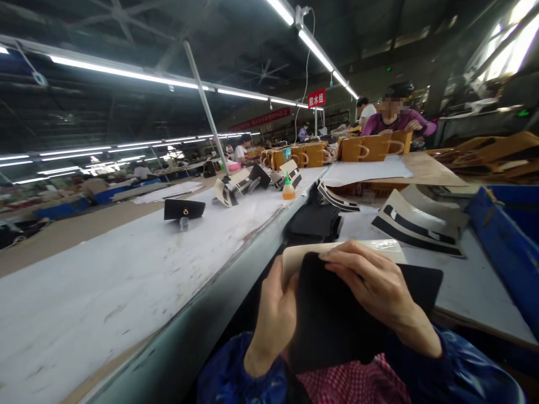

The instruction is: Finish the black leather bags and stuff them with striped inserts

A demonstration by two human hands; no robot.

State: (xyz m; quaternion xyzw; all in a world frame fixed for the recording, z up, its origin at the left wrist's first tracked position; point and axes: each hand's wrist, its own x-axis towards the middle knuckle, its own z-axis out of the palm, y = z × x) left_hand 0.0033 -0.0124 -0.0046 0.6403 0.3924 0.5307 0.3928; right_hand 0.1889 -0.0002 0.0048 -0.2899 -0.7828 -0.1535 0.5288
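Above my lap I hold a black sheet-like panel (337, 320) against a cream-coloured backing piece (295, 258). My left hand (275, 311) grips the left edge of both, its thumb in front and its fingers mostly hidden behind. On the upper edge of the black panel, my right hand (370, 280) pinches with thumb and fingertips. The panel's right end (421, 283) sticks out past my right wrist. Behind the pieces, a stack of black panels (314, 221) lies on the lower shelf beside the table.
The long white-covered table (126, 280) carries a black flap with a clasp (184, 210), a glue bottle (288, 188) and several cream-and-black pieces (227, 191). Curved pieces (416, 224) and a blue bin (509, 241) are at right. A co-worker (391, 112) sits behind tan bags (374, 147).
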